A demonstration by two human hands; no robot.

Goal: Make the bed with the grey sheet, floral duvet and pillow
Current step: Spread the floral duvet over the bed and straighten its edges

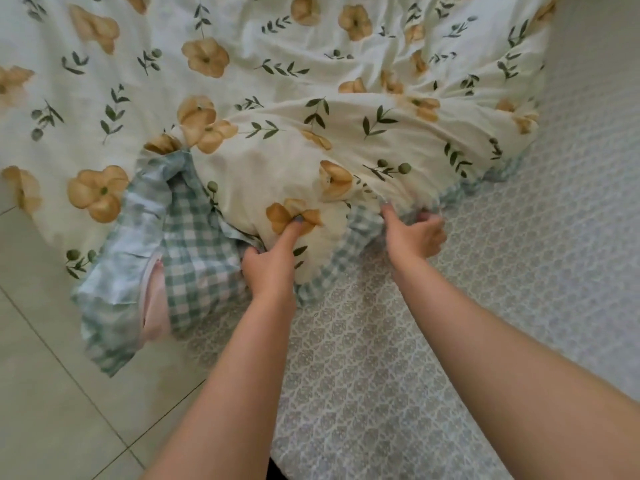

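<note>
The floral duvet (270, 74), cream with tan flowers and green leaves, lies bunched over the upper part of the bed. Its green-checked underside (194, 244) is turned out at the near corner and hangs over the bed's left edge. My left hand (273, 261) grips that near edge, forefinger stretched onto the floral side. My right hand (414, 233) pinches the duvet's edge a little to the right. The grey patterned sheet (433, 341) covers the mattress under my arms. No pillow is in view.
Pale floor tiles (52, 393) run along the left of the bed. Something pink (154, 306) shows inside the open checked corner. The sheet's right side stretches bare to the frame's edge.
</note>
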